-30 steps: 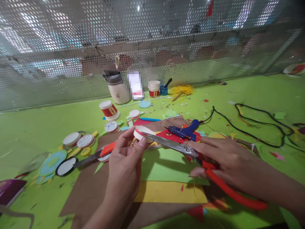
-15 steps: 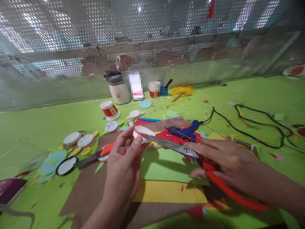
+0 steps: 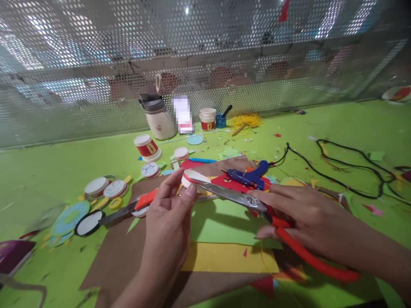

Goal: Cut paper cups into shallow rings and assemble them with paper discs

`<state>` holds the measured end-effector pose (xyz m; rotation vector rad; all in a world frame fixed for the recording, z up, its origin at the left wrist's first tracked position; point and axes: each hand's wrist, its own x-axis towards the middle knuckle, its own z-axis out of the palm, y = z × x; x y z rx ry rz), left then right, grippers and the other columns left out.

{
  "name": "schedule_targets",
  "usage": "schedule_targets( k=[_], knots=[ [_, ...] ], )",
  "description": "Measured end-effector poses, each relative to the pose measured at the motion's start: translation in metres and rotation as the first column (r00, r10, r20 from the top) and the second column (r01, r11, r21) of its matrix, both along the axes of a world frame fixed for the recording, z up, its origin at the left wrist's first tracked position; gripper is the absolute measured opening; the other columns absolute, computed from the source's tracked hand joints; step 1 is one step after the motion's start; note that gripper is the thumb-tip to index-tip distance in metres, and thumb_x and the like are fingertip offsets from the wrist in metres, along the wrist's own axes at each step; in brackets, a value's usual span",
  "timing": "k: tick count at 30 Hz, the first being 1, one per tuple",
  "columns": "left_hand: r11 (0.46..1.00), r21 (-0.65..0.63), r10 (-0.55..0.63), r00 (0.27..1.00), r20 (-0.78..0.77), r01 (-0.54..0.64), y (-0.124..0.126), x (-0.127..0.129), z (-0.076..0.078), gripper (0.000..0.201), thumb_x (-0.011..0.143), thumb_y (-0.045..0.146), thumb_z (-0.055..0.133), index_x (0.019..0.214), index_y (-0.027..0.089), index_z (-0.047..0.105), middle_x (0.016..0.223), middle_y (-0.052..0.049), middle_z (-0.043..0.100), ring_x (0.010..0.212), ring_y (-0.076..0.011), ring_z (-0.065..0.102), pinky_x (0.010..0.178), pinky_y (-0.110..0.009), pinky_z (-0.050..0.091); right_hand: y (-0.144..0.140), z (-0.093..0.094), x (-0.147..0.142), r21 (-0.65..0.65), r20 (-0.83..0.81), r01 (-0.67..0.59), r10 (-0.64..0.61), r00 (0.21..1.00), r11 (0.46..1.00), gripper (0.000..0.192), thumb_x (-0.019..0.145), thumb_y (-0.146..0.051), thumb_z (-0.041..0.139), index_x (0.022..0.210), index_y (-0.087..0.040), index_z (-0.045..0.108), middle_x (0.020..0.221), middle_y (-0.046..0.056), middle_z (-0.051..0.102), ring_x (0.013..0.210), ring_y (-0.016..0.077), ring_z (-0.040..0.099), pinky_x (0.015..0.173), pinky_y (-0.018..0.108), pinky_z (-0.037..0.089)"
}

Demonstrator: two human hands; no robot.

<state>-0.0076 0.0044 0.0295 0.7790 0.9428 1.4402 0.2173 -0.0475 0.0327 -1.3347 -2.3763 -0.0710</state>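
Between the thumb and fingers of my left hand [image 3: 171, 209] is a small white paper ring [image 3: 196, 177] with a red stripe, tilted towards me. My right hand [image 3: 308, 218] grips a pair of red-handled scissors [image 3: 236, 196]. Their blades reach left to the ring and touch it or overlap its edge; how deep they sit in it I cannot tell. Below both hands lie a green paper sheet [image 3: 221, 222], a yellow sheet [image 3: 231, 259] and brown card [image 3: 118, 248].
A blue glue gun [image 3: 247, 176] lies behind the scissors, its black cord [image 3: 349, 171] running right. A box cutter [image 3: 135, 205] is left of my left hand. Paper tubs [image 3: 147, 147], a jug [image 3: 159, 117] and yellow shreds [image 3: 247, 121] stand along the mesh wall [image 3: 224, 51].
The ring has turned slightly in my left hand, and its red stripe now shows lower on the near side. The scissors have shifted only a little.
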Motion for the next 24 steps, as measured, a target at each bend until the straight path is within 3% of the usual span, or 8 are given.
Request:
schedule_targets(
  k=[9,17,24],
  knots=[
    [0.998,-0.023,-0.05,0.999,-0.011,0.05,-0.0002,-0.002,-0.0007,0.044,0.075,0.02,0.078,0.117,0.014,0.066,0.118,-0.011,0.072,0.101,-0.0225,0.069,0.096,-0.037,0.052,-0.0013,-0.0034,0.0017,-0.042,-0.002,-0.003,0.003,1.0,0.999,0.053,0.095,-0.057,0.039,0.117,-0.015,0.062,0.098,0.015,0.071,0.079,0.0285,0.07,0.059,0.039,0.056],
    [0.999,-0.036,-0.034,0.999,-0.003,0.034,-0.0008,-0.0017,-0.0007,0.046,0.075,0.02,0.078,0.119,0.016,0.065,0.12,-0.011,0.071,0.103,-0.0217,0.067,0.097,-0.036,0.05,-0.0029,-0.0056,0.0017,-0.045,-0.01,0.003,-0.004,1.0,0.999,0.051,0.096,-0.055,0.041,0.119,-0.015,0.062,0.098,0.016,0.07,0.077,0.0277,0.069,0.061,0.039,0.056],
    [1.0,0.019,-0.018,0.999,0.034,0.017,0.0017,-0.0035,-0.0006,0.031,0.076,0.019,0.076,0.107,0.02,0.072,0.111,-0.006,0.074,0.099,-0.0169,0.067,0.088,-0.027,0.053,-0.001,-0.0019,0.0001,-0.034,-0.004,0.005,-0.005,1.0,0.999,0.053,0.096,-0.055,0.038,0.114,-0.013,0.065,0.095,0.016,0.071,0.076,0.0277,0.069,0.058,0.038,0.056]
  ],
)
